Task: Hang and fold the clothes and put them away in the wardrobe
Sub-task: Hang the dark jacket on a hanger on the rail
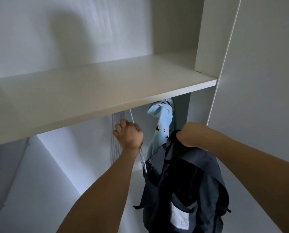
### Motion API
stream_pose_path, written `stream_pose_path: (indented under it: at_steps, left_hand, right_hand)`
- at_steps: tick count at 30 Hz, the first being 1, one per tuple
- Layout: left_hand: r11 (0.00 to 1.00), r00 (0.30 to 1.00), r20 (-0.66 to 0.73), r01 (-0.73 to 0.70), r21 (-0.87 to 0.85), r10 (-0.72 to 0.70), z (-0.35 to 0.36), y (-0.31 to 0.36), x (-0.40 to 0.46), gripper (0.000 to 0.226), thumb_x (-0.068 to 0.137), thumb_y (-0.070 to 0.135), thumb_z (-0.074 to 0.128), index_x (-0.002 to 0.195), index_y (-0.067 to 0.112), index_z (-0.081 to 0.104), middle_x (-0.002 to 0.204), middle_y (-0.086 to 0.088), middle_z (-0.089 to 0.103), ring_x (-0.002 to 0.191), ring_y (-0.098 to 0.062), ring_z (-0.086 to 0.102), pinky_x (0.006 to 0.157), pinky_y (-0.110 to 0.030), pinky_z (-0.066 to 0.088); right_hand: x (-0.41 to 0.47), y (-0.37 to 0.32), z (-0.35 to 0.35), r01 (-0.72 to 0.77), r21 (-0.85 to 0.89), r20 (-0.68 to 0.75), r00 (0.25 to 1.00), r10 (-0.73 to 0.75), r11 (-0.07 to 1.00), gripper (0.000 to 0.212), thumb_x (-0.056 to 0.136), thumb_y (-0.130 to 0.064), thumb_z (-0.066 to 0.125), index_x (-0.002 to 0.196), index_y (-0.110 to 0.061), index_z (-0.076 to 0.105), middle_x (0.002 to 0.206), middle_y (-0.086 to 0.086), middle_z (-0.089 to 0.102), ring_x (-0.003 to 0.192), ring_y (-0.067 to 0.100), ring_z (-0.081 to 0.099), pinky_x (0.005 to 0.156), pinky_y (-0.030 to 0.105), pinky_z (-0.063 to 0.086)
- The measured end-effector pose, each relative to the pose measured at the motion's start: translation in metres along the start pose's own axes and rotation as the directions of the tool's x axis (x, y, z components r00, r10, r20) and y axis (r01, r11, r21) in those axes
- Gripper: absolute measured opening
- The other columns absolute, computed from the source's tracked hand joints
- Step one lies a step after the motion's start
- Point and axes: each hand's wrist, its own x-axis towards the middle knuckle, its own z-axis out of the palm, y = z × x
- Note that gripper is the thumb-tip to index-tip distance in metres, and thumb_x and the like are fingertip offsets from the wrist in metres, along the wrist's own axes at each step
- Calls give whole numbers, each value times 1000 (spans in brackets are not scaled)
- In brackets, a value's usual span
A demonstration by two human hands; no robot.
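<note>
Under the wardrobe shelf (96, 84), at the middle of the frame, the left hand (128, 136) is curled round a white hanger (143, 159), whose thin neck runs up out of the fist toward the underside of the shelf; the rail itself is hidden. To its right, the right hand (190, 135) grips the top of a dark shirt (184, 187), bunching the fabric near the collar.

Judging by how things lie, the task is partly done: a light blue garment (162, 125) with small printed figures already hangs just below the shelf, in the centre right. A row of bare hangers (115, 142) shows behind the left hand. The dark shirt appears to be on the hanger but not yet hung up; how much folding remains cannot be told.

That shirt is navy, soft and limp, drooping in loose folds to the lower right of the frame, with a pale patch (179, 216) near its bottom edge.
</note>
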Motion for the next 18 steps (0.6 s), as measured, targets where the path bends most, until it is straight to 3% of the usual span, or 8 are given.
stream_pose_path:
  at_steps: [2,4,6,8,9,12,15,18]
  left_hand:
    - [998,998,27,-57,-34,58,-18,-4,-25,35,96,21,40,92,1,68,104,-14,59,97,-34,49,82,-39,35]
    - [986,991,55,-116,-120,124,-39,-13,-57,35,99,21,38,84,3,64,94,-13,58,87,-30,54,78,-38,39]
    - [960,980,116,-130,-249,163,-62,-24,-90,35,102,25,37,76,8,53,83,-9,53,78,-26,55,72,-35,42]
    - [940,966,179,-121,-321,185,-86,-33,-117,33,102,27,37,76,11,47,76,-5,50,72,-23,53,66,-31,40]
    - [943,962,206,-107,-314,178,-101,-36,-133,31,103,27,35,79,12,48,73,-4,51,70,-21,53,64,-30,39]
    - [967,959,254,-61,-247,125,-145,-44,-170,26,103,30,31,96,17,52,74,-1,57,68,-19,56,59,-26,37]
    - [978,967,247,-17,-206,69,-194,-51,-214,20,102,28,34,108,25,54,78,2,61,62,-14,54,59,-24,38]
    - [983,974,209,-51,-174,87,-245,-57,-255,22,101,32,36,100,27,57,58,4,54,53,-14,53,56,-29,43]
  right_hand:
    - [1,6,4,16,-96,19,1000,-14,995,31,99,-17,31,112,-4,56,103,9,58,93,25,53,83,28,42]
    - [-2,12,5,40,-133,44,998,-34,990,28,100,-14,30,106,-5,56,118,11,58,98,26,54,83,29,41]
    - [-8,17,2,48,-63,58,997,-44,997,27,100,-15,31,87,-8,54,115,11,58,92,25,50,78,29,39]
    - [-15,22,-1,42,44,92,995,-46,998,28,101,-19,32,99,-5,56,116,15,56,91,24,47,78,29,38]
    - [-21,26,-1,30,125,114,992,-45,992,25,100,-20,36,103,-5,56,111,14,55,89,24,47,76,29,38]
    - [-38,32,-7,-71,299,200,980,11,952,14,90,-17,50,84,-6,56,85,15,57,70,26,52,64,29,46]
    - [-54,36,-10,-81,302,210,977,16,950,15,88,-15,52,93,-2,58,97,22,61,87,33,60,85,40,51]
    - [-68,38,-12,-60,338,178,984,-1,939,14,88,-14,53,93,-1,57,96,21,61,92,35,60,87,42,50]
